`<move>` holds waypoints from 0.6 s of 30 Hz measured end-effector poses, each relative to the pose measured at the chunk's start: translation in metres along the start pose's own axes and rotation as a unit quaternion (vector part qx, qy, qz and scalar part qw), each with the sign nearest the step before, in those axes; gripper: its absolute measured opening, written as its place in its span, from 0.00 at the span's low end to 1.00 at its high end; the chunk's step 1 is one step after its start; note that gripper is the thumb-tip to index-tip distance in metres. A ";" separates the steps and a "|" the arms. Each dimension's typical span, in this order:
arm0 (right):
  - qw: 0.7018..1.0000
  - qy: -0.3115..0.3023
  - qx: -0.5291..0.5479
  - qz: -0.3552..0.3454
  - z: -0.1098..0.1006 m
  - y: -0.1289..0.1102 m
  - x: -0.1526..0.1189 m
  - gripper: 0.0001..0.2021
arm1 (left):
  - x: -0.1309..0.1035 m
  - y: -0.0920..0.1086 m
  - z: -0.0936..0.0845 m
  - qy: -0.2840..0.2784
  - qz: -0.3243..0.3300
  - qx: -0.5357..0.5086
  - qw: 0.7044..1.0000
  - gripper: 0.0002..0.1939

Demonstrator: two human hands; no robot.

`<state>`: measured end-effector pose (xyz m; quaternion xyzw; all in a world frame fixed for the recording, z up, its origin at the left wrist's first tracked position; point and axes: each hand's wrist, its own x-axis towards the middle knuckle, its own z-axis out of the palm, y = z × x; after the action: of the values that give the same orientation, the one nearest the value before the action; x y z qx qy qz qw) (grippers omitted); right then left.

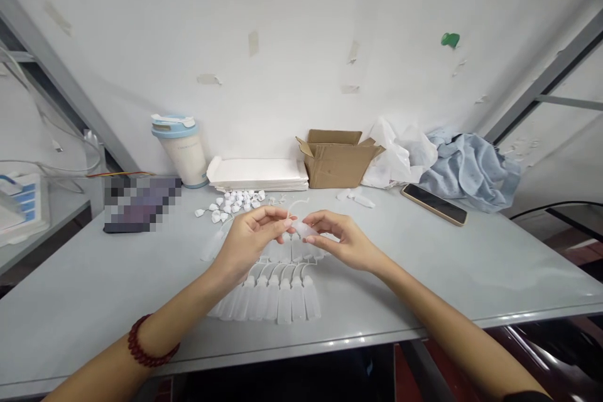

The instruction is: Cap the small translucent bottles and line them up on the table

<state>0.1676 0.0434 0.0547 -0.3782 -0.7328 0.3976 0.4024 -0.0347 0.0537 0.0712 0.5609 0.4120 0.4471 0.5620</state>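
Note:
Above the middle of the desk my left hand [249, 239] and my right hand [346, 242] meet at a small translucent plastic bottle [302, 228]. The right fingers pinch its body. At its other end the left thumb and fingers are closed on its cap, mostly hidden, from which a thin white strap [298, 202] curves upward. Below the hands lies a row of similar capped bottles [284, 304] with straps. Another row [273, 253] behind it is partly covered by my hands. Loose white caps [240, 202] are heaped just beyond my left hand.
Along the wall stand a blue-lidded cup [186, 154], a stack of white trays or boxes [259, 174], an open cardboard box [339, 165] and a white plastic bag [400, 151]. A phone [434, 204] lies by a blue cloth [475, 166]. A few loose bottles [362, 201] lie near the box.

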 end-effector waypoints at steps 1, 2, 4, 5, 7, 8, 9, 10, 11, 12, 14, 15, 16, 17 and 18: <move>1.000 -0.002 0.005 -0.001 0.001 0.000 0.000 0.11 | -0.001 0.000 0.001 -0.007 -0.001 0.010 1.000 0.09; 1.000 -0.003 0.009 -0.001 0.001 0.000 -0.001 0.11 | -0.001 -0.001 0.001 -0.014 -0.003 0.021 1.000 0.09; 1.000 -0.002 0.017 0.002 0.002 0.000 -0.001 0.12 | -0.001 -0.002 0.002 -0.023 -0.006 0.041 0.999 0.09; 1.000 -0.002 0.021 0.005 0.003 0.000 -0.002 0.13 | -0.001 -0.003 0.001 -0.024 -0.007 0.048 0.999 0.09; 1.000 -0.005 0.025 0.007 0.004 0.002 -0.003 0.15 | 0.000 -0.004 0.000 -0.019 -0.002 0.057 0.998 0.09; 1.000 -0.007 0.025 0.006 0.005 0.003 -0.003 0.16 | 0.000 -0.004 0.000 -0.016 0.005 0.060 0.998 0.09; 1.000 -0.009 0.022 0.004 0.006 0.004 -0.004 0.17 | 0.000 -0.004 -0.001 -0.014 0.012 0.064 0.998 0.08; 1.000 -0.011 0.016 0.002 0.006 0.004 -0.004 0.18 | 0.000 -0.004 -0.002 -0.015 0.020 0.070 0.997 0.08; 1.000 -0.012 0.009 -0.003 0.007 0.004 -0.004 0.19 | 0.000 -0.004 -0.002 -0.016 0.029 0.079 0.996 0.07; 1.000 -0.013 0.002 -0.009 0.007 0.004 -0.004 0.19 | -0.001 -0.004 -0.002 -0.016 0.040 0.090 0.995 0.07; 0.999 -0.018 -0.010 -0.027 0.007 0.003 -0.004 0.17 | -0.003 -0.004 -0.001 -0.007 0.078 0.128 0.989 0.06; 0.999 -0.018 -0.016 -0.037 0.007 0.003 -0.003 0.16 | -0.004 -0.004 0.000 0.000 0.105 0.152 0.983 0.06; 0.999 -0.015 -0.022 -0.047 0.007 0.003 -0.003 0.15 | -0.005 -0.005 0.001 0.007 0.133 0.176 0.975 0.06; 0.998 -0.010 -0.025 -0.053 0.007 0.002 -0.003 0.14 | -0.006 -0.005 0.002 0.011 0.160 0.197 0.967 0.05; 0.998 -0.006 -0.027 -0.056 0.007 0.002 -0.003 0.14 | -0.007 -0.005 0.002 0.012 0.181 0.213 0.960 0.06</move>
<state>0.1632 0.0396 0.0492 -0.3453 -0.7653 0.3570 0.4094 -0.0340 0.0465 0.0657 0.7275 0.3962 0.4497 0.3339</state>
